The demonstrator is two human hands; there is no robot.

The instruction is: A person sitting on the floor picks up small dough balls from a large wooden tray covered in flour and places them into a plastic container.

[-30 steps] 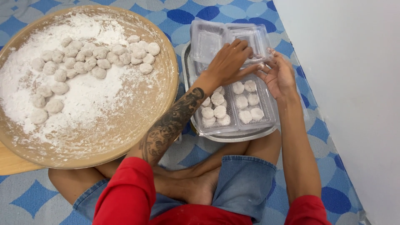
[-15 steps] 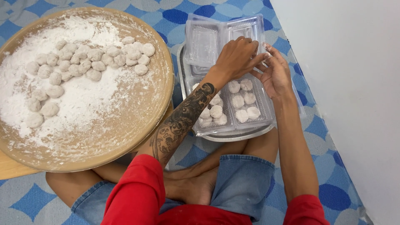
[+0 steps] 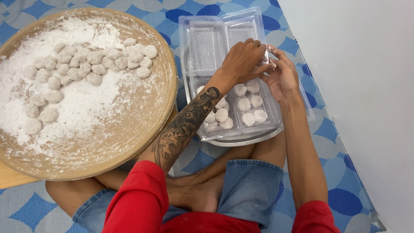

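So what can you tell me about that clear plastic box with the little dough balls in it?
The clear plastic hinged box lies open on a round metal tray resting on the person's crossed legs. It has two side-by-side compartments, each with a ribbed lid folded back flat onto the blue patterned mat. Both hold small floury white dough balls in rows; the far end of the right one looks unfilled. The left hand and right hand meet above that end.

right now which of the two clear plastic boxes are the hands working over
The right-hand box, nearer the white wall. Both hands, left hand and right hand, meet above it; the other box lies beneath the forearm.
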